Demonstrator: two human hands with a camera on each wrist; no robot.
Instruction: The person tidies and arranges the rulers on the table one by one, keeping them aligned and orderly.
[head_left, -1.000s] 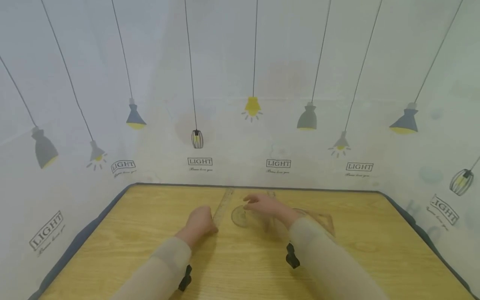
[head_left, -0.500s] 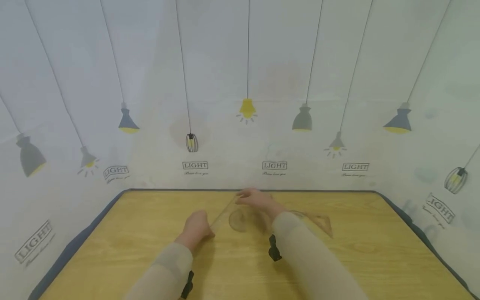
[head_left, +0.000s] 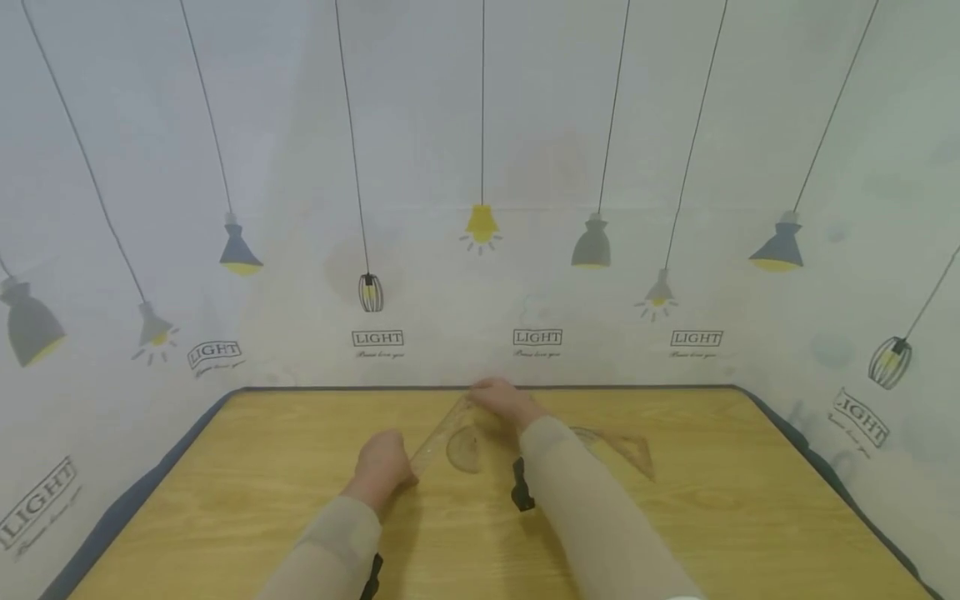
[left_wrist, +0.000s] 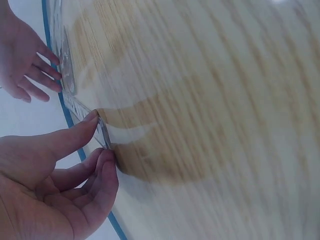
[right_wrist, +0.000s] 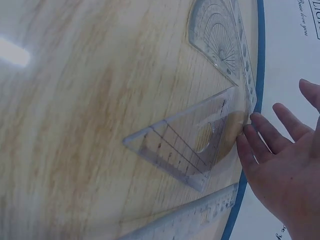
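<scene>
Clear plastic, the ruler is pinched in the left hand, right hand spread nearby.

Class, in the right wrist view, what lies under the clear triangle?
Wood-grain tabletop shows through most of the triangle; the dark printed lines cover thin strips, which cannot be seen.
</scene>
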